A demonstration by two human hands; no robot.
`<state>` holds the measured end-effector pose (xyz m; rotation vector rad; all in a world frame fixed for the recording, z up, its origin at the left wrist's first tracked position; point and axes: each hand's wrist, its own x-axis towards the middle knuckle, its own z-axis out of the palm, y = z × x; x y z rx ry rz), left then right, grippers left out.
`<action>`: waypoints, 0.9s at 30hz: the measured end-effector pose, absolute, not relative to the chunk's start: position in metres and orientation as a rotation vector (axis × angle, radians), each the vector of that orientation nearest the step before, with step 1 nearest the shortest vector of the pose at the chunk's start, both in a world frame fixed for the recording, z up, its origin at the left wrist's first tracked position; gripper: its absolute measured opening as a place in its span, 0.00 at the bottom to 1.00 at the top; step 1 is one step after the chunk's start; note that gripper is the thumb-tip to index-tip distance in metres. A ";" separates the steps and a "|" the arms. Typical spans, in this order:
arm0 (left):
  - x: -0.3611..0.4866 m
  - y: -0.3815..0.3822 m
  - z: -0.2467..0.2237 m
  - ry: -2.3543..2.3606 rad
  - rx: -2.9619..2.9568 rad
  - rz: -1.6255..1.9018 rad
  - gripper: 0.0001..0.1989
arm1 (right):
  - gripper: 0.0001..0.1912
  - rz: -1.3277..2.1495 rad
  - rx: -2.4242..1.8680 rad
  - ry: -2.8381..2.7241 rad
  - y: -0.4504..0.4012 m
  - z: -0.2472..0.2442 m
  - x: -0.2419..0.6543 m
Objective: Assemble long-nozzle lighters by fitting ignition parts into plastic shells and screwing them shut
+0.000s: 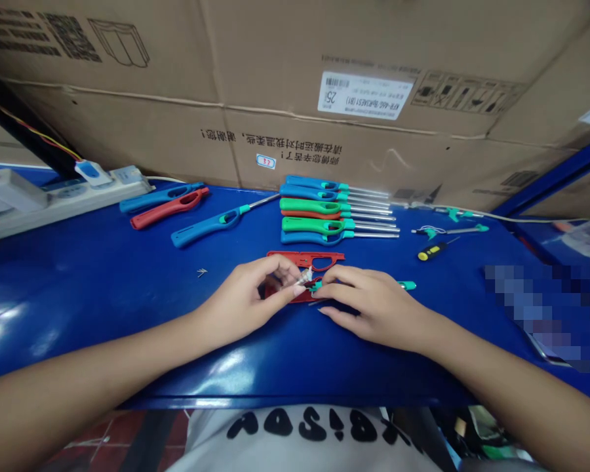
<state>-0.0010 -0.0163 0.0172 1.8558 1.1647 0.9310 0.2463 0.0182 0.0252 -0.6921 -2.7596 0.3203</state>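
Observation:
My left hand (255,292) is closed, thumb and fingertips pinching a small pale metallic part (305,276). Below it lies a red lighter handle half (305,297), mostly hidden by both hands. My right hand (373,303) curls over the handle's right end, its fingertips at a teal trigger piece (316,286). A teal tip (407,286) sticks out past the right hand; whatever joins it to the trigger is covered. Just behind the hands rests another red handle half (305,257) with a finger loop.
Several assembled gas lighters (314,224) lie in a row at the back. More handles (170,208) and a blue lighter (206,226) are left; screws (202,272) lie nearer. A screwdriver (430,251), loose lighter internals (452,230) and a blurred-out object (545,314) are right. Cardboard (275,85) stands behind.

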 end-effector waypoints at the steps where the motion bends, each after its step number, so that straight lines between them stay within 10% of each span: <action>1: -0.001 -0.016 0.017 1.174 1.855 0.928 0.07 | 0.09 0.325 -0.725 -2.763 0.017 0.023 0.245; 14: -0.005 -0.011 0.011 1.193 1.942 0.885 0.09 | 0.11 1.620 -1.120 -1.926 0.034 0.012 0.241; 27: -0.005 -0.015 0.015 1.129 2.029 0.778 0.08 | 0.17 1.694 -1.068 -1.929 0.036 0.015 0.238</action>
